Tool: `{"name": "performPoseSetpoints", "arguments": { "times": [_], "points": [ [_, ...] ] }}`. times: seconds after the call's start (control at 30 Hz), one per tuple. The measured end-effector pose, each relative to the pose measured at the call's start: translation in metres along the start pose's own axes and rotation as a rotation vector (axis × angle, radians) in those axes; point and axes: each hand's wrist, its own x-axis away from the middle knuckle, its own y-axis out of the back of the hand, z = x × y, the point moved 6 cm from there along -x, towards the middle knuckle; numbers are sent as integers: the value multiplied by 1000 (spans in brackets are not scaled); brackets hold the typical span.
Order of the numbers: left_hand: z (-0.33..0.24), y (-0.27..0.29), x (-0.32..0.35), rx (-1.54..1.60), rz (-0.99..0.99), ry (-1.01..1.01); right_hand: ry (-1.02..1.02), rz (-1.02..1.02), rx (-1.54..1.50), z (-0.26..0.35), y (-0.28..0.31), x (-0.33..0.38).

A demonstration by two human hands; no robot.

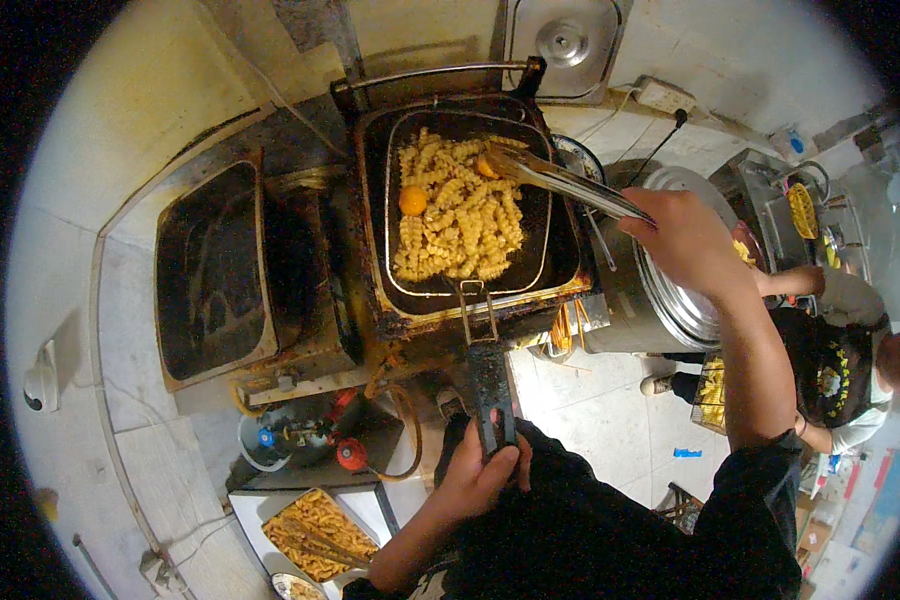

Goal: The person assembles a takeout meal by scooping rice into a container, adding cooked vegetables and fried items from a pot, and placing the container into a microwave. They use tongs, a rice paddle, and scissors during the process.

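My left hand [480, 465] is wrapped round the black handle [488, 385] of a wire fryer basket [390, 235]. Crinkle-cut fries [460, 215] fill the basket, which sits at the opening of a dark, greasy fryer [560, 290]. In my right hand [682, 240] are long metal tongs [570, 180], reaching in from the right. Their tips touch or lie close beside a round orange piece [486, 166] at the back of the fries; whether they grip it I cannot tell. Another orange ball [412, 200] rests on the fries at the left.
A second dark fryer vat [210, 270] is on the left. Below are red gas valves [350, 453], a hose and a tray of fries [320, 535]. A large lidded metal pot [670, 300] stands right; beyond it a person [835, 370] works near another fries basket [710, 390].
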Motion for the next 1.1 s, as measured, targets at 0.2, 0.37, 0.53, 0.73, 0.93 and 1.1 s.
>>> {"name": "performPoseSetpoints", "arguments": {
  "times": [0.2, 0.37, 0.53, 0.73, 0.93, 1.1],
  "points": [
    [-6, 4, 3, -27, 0, 11, 10, 71, -221, 2, 18, 5],
    [-11, 3, 2, -19, 23, -2, 305, -61, -70, 37, 8, -5],
    [-14, 3, 3, 2, 24, 11, 251, 19, -65, 46, -9, -14],
    [-12, 3, 2, 24, 34, -1, 188, 130, -74, 52, -23, -20],
    [-10, 5, 2, -58, 48, -2, 215, 65, -88, 50, -43, -31],
    [-16, 6, -1, 39, 29, -9, 243, 52, -297, 40, -32, -30]
  ]
}}
